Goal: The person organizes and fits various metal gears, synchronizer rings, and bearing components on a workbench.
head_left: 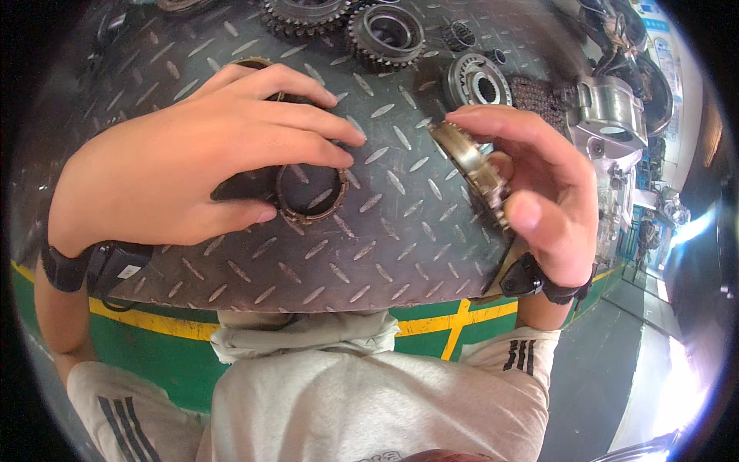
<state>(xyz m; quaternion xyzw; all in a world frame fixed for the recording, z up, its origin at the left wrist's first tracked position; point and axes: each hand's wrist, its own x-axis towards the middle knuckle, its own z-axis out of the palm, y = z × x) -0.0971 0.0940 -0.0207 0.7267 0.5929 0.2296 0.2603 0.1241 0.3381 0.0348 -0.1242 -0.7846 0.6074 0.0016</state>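
My left hand (162, 165) is open, fingers spread and curved, over a dark toothed metal ring (312, 217) lying flat on the table. Another ring (254, 63) shows above my hand, partly hidden by the fingers; whether they touch either ring I cannot tell. My right hand (550, 189) grips a brass-coloured toothed metal part (458, 146) on edge between fingertips and thumb, at the right of the rings. Whether this part rests on the table is unclear.
On the dark tread-plate table (400, 269) lie large gears (385, 42), small splined parts (459, 35), a hub ring (466, 77) and a chain (535, 100) at the back. Silver metal housings (608, 108) stand at the right. A green floor with yellow lines (431, 327) shows below.
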